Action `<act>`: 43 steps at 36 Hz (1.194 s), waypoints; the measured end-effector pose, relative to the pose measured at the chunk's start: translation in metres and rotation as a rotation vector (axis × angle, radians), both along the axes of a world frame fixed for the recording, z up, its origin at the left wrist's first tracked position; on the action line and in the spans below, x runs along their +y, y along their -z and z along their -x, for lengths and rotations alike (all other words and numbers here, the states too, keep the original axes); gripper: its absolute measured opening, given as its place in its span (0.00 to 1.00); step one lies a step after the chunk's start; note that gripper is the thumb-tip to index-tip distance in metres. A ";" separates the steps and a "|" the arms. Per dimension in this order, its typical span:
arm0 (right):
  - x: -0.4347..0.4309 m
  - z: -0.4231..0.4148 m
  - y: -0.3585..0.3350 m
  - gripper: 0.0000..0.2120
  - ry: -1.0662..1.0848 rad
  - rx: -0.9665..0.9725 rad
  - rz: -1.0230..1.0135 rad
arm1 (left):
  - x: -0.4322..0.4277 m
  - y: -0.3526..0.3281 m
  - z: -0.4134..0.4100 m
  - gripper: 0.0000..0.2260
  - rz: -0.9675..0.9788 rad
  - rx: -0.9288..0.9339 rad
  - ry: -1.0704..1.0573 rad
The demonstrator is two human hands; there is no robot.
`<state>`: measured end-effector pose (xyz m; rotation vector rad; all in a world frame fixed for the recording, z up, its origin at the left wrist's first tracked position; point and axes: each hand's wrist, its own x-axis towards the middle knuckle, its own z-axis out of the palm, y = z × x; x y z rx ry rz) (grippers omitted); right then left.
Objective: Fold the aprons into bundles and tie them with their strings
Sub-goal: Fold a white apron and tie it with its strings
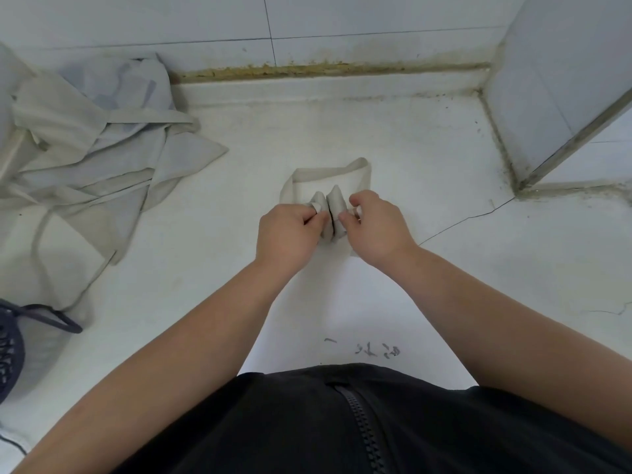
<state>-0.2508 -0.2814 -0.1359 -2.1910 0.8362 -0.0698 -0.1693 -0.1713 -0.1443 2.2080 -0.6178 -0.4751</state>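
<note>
Counter (393, 142) of scuffed white stone fills the view, meeting a tiled wall behind. Crumpled pale grey aprons (95, 138) lie heaped at its far left, well apart from the work. The left hand (284, 237) and right hand (376, 227) sit at centre, fingers curled, each pinching the flat grey string (365, 176) beside the small folded pale grey apron bundle (330, 206) between them — the string's loop lies just behind it.

I count one folded apron bundle (330, 213), held by my two hands, the left hand (285, 234) and the right hand (376, 227). At the far left corner of the tabletop (376, 131) lies one heap of loose aprons (95, 138), too tangled to count. One dark basket (10, 350) sits at its left edge.
</note>
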 end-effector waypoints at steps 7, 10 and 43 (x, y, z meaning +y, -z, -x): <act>0.000 -0.003 0.000 0.10 -0.041 0.002 0.020 | 0.004 -0.001 0.006 0.22 -0.004 -0.211 -0.055; 0.002 -0.005 0.000 0.06 -0.082 -0.045 -0.005 | 0.007 0.005 0.010 0.24 0.093 -0.295 -0.096; 0.013 -0.006 -0.008 0.13 0.008 -0.396 -0.310 | 0.012 0.000 0.011 0.09 0.309 0.192 -0.116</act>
